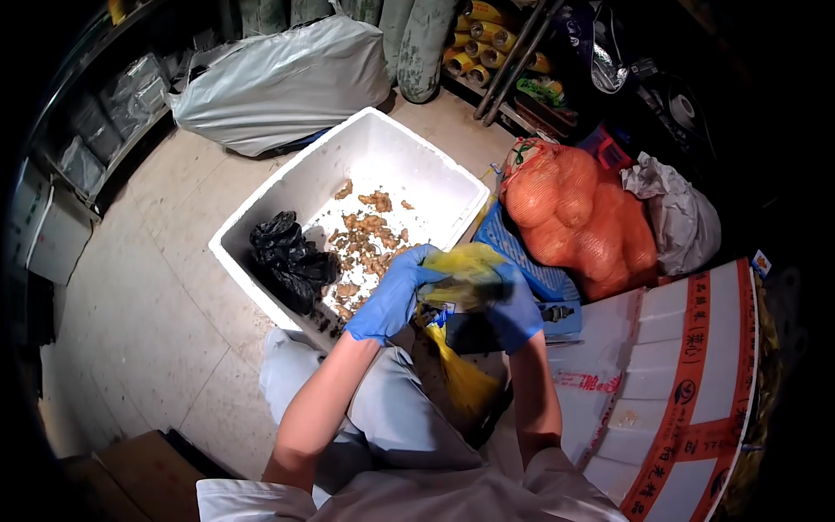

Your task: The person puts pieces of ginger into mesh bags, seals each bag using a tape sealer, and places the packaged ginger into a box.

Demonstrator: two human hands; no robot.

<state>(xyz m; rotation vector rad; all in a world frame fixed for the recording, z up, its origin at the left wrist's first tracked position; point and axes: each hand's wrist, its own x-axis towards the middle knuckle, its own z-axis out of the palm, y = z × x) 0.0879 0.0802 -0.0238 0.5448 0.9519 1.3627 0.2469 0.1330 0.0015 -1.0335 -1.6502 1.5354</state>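
Note:
Both hands wear blue gloves and meet at a thin yellow plastic bag (pixel 470 264) over the near right corner of a white foam box (pixel 287 184). My left hand (pixel 393 296) has its fingers closed on the bag's left side. At its right side my right hand (pixel 516 309) grips it, somewhat blurred and with fingertips partly hidden by the plastic. Inside the box lie several pieces of ginger (pixel 365 230) among dark crumbs of soil, and a crumpled black plastic bag (pixel 291 261). More yellow plastic (pixel 465 374) hangs below my hands, beside my knee.
An orange net sack of round produce (pixel 578 213) rests by a blue plastic basket (pixel 522 248) on the right. A large white box with red tape (pixel 661 374) stands at the near right. Behind the foam box lies a silvery wrapped bundle (pixel 283 83). Shelving lines the left.

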